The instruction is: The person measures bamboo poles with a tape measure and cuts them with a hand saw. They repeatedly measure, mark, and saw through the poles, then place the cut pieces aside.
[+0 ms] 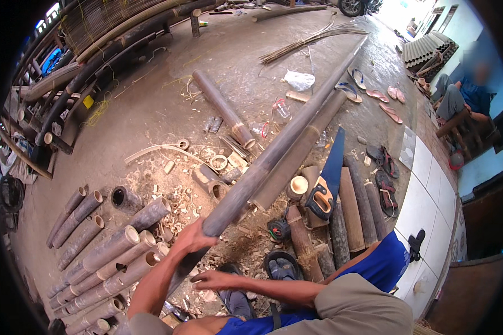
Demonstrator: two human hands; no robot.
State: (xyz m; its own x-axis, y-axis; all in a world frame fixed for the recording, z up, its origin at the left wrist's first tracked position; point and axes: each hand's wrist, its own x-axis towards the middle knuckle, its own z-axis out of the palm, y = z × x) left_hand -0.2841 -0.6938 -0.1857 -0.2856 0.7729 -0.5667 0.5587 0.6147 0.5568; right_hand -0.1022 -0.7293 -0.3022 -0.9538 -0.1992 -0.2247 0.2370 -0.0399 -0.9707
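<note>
A long dark bamboo pole (279,148) slants from beside my legs up toward the far right. My left hand (191,239) is wrapped round it near its lower end. Just right of that end, my right hand (213,280) holds nothing, its fingers stretched out toward the pole. Under and beside the pole lies a shorter, thicker bamboo length (303,152). A handsaw (332,167) with a blue blade and an orange-black handle rests on cut bamboo pieces (349,209) to the right. Near my feet sits a black tape measure (278,229).
Several cut bamboo tubes (109,259) lie at left. Shavings (176,209) cover the middle ground. Another bamboo log (223,109) and a bundle of strips (313,42) lie farther off. Sandals (383,162) line the tiled step (430,195). A person (469,95) sits at far right.
</note>
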